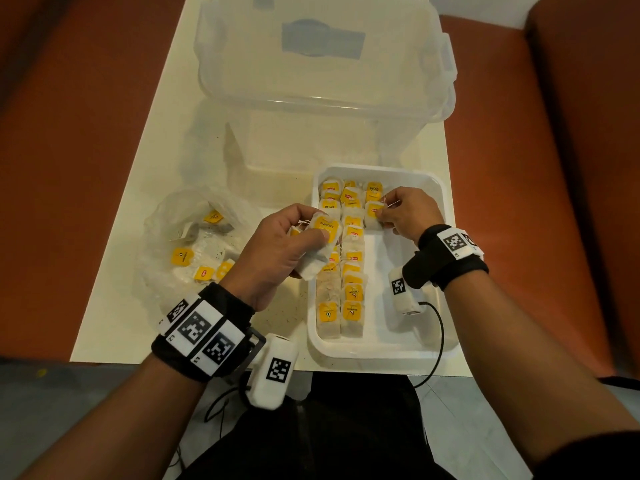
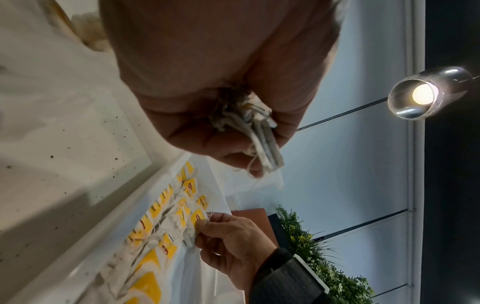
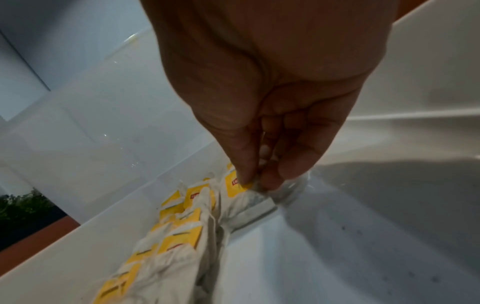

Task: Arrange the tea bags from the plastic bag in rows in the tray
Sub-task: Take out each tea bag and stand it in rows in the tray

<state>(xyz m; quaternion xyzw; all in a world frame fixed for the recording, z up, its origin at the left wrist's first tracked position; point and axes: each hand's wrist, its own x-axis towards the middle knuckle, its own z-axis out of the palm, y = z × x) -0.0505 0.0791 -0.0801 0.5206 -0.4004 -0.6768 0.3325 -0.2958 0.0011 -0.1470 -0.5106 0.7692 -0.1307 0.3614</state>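
Left hand (image 1: 277, 247) grips a spare bundle of tea bags (image 1: 322, 244) over the tray's (image 1: 429, 344) left edge, feeding the right hand (image 1: 408, 211), which pinches one tea bag (image 1: 374, 213) into the third row; the plastic bag (image 1: 194, 244) lies left.

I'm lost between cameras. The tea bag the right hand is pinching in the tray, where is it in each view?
Head: tea bag at the third row's near end, far part of the tray, under the right hand.
Left wrist: lower centre, at the fingertips.
Right wrist: centre, under the fingertips.
Shared landmark: the yellow-tagged rows.
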